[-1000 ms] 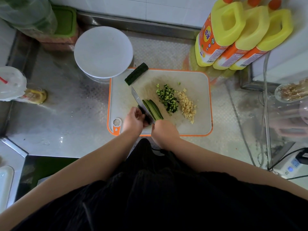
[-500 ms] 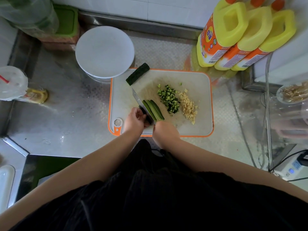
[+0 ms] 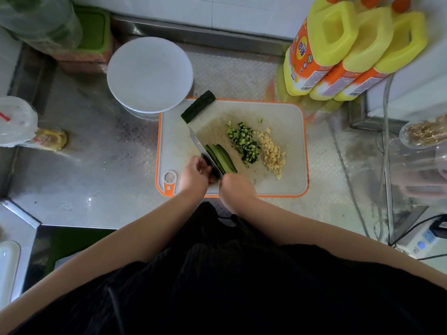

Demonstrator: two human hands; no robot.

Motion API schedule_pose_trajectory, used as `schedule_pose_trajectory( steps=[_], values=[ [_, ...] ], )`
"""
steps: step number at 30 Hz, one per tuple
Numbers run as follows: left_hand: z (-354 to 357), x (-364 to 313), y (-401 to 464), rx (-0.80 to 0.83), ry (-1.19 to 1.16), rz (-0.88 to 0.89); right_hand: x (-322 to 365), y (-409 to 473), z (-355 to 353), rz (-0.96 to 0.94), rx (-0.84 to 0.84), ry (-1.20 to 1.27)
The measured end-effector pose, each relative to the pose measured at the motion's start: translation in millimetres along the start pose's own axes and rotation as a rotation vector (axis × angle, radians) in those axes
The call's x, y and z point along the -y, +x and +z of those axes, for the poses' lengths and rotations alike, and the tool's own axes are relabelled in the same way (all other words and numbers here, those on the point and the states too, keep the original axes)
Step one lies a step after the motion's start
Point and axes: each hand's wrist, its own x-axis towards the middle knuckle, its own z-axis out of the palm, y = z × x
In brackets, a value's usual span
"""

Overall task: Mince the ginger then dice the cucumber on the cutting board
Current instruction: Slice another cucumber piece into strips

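The left hand [image 3: 194,174] is wrapped around the knife [image 3: 205,153] handle. Its blade sits along the cucumber strips [image 3: 221,157] — not diced yet. The right hand [image 3: 235,186] holds their near end; I cannot tell how. A big cucumber piece [image 3: 198,107] waits far left on the cutting board [image 3: 285,117]. Further right lie diced cucumber [image 3: 244,142] and minced ginger [image 3: 272,153] — ginger looks done.

Both bare forearms reach forward and converge near the middle of the view — the hands lie close together, not quite touching. Left hand [image 3: 195,174]: fingers curled, knuckles up, thumb side turned toward the right hand. Right hand [image 3: 235,187]: back of the hand uppermost, fingers curled under and hidden — what they grip cannot be seen. Wrists roughly level.
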Motion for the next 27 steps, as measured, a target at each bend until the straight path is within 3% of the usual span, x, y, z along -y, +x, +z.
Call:
schedule_pose_trajectory(
  steps=[16,27],
  values=[
    [0,2,0,-0.001,0.009,0.022,-9,-2,6,-0.025,0.013,-0.046],
    [3,0,1,-0.061,-0.017,-0.086,-7,-1,2,-0.037,-0.016,-0.061]
  ],
)
